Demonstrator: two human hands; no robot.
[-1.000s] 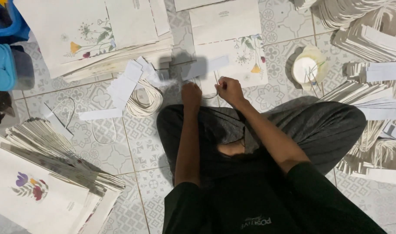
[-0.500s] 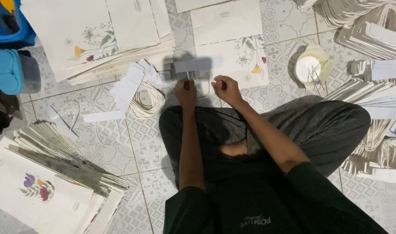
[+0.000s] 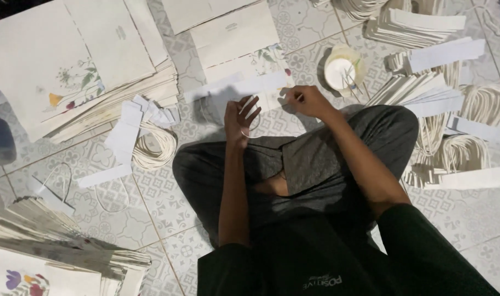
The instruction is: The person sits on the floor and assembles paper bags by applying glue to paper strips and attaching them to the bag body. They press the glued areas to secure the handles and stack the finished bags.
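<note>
Since the earlier frame both hands have risen off the knees toward the white paper strip (image 3: pixel 244 87), and the left hand, then curled low against the floor, now has its fingers spread.

The left hand (image 3: pixel 240 118) is open, fingers fanned upward, with a thin loop of cord (image 3: pixel 254 125) hanging about them; whether it pinches the cord I cannot tell. The right hand (image 3: pixel 306 101) is closed, thumb and fingertips pinched at the strip's right end.

The strip lies on the tiled floor (image 3: pixel 168 208) just beyond both hands, its long axis running left to right and tilting slightly up toward the right, across the lower edge of a flat paper bag with a floral print (image 3: pixel 239 41). The right hand touches it; the left hand sits just below its middle, near but apart.

A coil of cord (image 3: pixel 154 147) and loose paper slips (image 3: pixel 124 131) lie to the left, a stack of printed bags (image 3: pixel 69 66) at the far left corner, and a small round pot (image 3: pixel 342 70) beyond the right hand.
</note>
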